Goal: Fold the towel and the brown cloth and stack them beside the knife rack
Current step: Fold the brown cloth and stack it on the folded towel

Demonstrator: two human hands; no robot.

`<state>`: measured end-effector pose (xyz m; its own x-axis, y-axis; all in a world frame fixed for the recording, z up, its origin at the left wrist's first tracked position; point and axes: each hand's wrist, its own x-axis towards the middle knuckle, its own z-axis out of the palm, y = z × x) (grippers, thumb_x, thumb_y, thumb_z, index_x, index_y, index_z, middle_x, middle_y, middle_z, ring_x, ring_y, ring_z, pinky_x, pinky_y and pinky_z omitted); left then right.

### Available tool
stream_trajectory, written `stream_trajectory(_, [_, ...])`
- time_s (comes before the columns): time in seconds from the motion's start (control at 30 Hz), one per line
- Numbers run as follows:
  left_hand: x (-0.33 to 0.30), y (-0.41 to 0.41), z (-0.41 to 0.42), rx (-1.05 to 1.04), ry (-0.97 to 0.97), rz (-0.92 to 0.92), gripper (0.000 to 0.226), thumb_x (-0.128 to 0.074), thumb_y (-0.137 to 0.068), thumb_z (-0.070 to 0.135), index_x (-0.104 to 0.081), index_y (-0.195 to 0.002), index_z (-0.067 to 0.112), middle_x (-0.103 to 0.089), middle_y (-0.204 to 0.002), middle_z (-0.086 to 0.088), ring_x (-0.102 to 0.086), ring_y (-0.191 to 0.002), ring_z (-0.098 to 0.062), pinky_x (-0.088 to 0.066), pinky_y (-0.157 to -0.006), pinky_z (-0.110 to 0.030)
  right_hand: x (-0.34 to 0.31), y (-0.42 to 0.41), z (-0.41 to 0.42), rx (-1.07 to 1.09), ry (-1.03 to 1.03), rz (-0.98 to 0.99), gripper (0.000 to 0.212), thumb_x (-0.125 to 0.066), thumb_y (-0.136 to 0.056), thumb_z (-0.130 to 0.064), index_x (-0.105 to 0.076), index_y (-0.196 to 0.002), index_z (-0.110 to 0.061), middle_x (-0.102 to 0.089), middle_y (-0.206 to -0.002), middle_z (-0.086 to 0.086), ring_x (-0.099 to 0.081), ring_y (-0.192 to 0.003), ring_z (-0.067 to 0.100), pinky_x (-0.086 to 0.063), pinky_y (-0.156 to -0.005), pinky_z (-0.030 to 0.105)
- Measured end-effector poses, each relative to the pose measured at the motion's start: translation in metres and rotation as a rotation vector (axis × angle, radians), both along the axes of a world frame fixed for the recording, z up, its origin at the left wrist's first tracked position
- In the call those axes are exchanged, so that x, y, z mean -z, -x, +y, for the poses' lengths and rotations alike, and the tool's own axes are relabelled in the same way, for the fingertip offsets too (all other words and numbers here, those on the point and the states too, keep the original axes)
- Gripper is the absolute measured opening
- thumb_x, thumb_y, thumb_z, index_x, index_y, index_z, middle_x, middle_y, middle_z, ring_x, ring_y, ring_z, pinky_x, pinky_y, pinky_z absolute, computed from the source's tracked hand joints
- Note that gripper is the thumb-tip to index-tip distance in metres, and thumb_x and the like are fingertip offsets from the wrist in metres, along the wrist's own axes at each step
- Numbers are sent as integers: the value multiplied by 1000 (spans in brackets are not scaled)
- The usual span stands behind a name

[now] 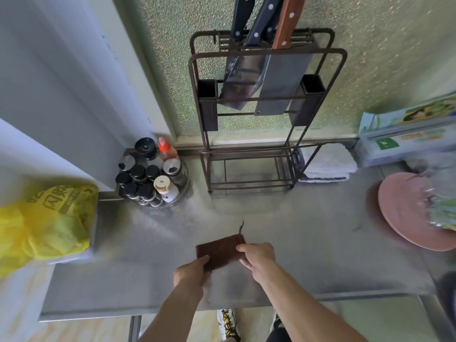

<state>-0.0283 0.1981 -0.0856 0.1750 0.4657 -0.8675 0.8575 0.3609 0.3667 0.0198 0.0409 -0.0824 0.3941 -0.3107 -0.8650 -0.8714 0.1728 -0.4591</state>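
The brown cloth (220, 250) lies folded into a small rectangle on the steel counter (308, 255), a loose thread sticking out at its far corner. My left hand (191, 271) grips its near left edge. My right hand (257, 256) pinches its right edge. The white towel (329, 162) sits folded on the counter just right of the knife rack (249, 149), partly behind the rack's frame. The rack is dark metal wire and holds three knives.
A round tray of spice bottles (151, 177) stands left of the rack. A yellow plastic bag (47, 220) sits at the far left. A pink plate (407, 211) and a box of wrap (407, 137) are on the right. The counter's front edge is near my arms.
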Motion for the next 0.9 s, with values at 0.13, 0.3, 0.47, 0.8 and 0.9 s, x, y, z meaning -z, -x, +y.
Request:
stream_trajectory(0.13, [-2, -7, -21, -129, 175, -86, 25, -84, -74, 4, -67, -88, -7, -66, -71, -18, -61, -54, -27, -52, -40, -22, -6, 1, -39, 19, -113, -37, 29, -80, -72, 5, -65, -95, -3, -65, -106, 19, -66, -96, 30, -56, -53, 26])
stream_trajectory(0.3, [-3, -27, -96, -17, 172, -201, 23, -82, -74, 3, -62, -85, 2, -64, -86, -17, -64, -76, -30, -62, -75, -38, -13, -5, -125, -1, -65, -186, 33, -78, -76, 4, -55, -97, -6, -55, -98, 12, -62, -86, 25, -54, -63, 32])
stream_trajectory(0.47, [-25, -72, -215, 269, -10, -440, 25, -73, -81, 12, -52, -79, 27, -67, -85, -8, -60, -75, -22, -45, -70, -33, -21, -42, -230, -23, 71, -301, 23, -73, -80, 6, -57, -81, -10, -63, -85, 16, -61, -70, 23, -54, -60, 34])
stream_trajectory(0.8, [-69, -222, -343, 771, -600, -853, 30, -55, -95, 10, -65, -120, 25, -57, -109, 5, -56, -97, -13, -41, -83, -22, -55, -195, -341, -208, 361, -602, 18, -73, -81, -9, -67, -90, -24, -72, -85, -5, -70, -77, 15, -59, -77, 39])
stream_trajectory(0.9, [-66, -257, -346, 835, -735, -792, 31, -51, -96, 9, -60, -123, 21, -60, -117, -6, -57, -111, -25, -48, -90, -37, -51, -230, -338, -345, 444, -668, 17, -72, -81, -14, -69, -95, -24, -69, -90, -9, -62, -77, 0, -49, -82, 27])
